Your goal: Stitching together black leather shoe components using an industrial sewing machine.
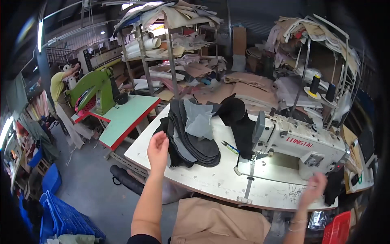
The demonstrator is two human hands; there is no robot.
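My left hand [157, 147] is raised beside a stack of dark grey and black cut fabric pieces [195, 142] with rounded ends. Its fingers are loosely bent and apart, holding nothing I can see. Smeared by motion, my right hand [315, 187] hovers over the table's front right, by the body of a white sewing machine [298, 140]. Black fabric [242, 132] lies just left of the machine's needle area, which is lit by a lamp. Between stack and machine rest small thread snips [230, 147]. A thin pale grey sheet [199, 119] covers part of the stack.
The white sewing table [203, 179] has a curved front edge. Tan cloth [219, 221] covers my lap. Thread cones [315, 84] stand behind the machine. A red basket [337, 228] sits low right, blue crates [67, 217] low left. A person [61, 87] works near a green machine [97, 91].
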